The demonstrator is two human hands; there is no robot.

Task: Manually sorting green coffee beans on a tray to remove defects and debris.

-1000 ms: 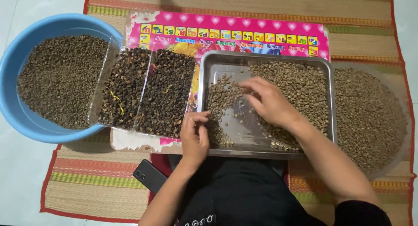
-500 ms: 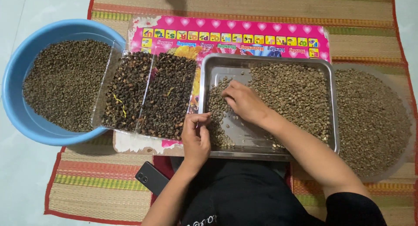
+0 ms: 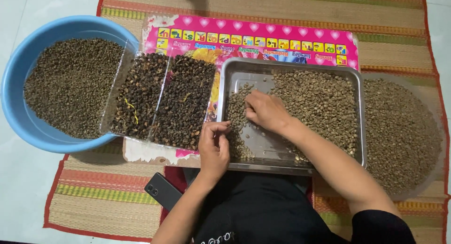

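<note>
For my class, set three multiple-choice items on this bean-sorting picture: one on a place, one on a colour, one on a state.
1. Where does the right hand rest?
A. in the metal tray
B. in the basin
C. on the phone

2. What colour is the basin at the left?
A. red
B. blue
C. green

3. How does the left hand stand?
A. flat and spread
B. fingers pinched together at the tray's near-left corner
C. holding the phone

Key: 1 A, it lies on the beans in the tray; 2 B, its rim is blue; 3 B, its fingertips meet, and the dark phone lies untouched on the mat.
</note>
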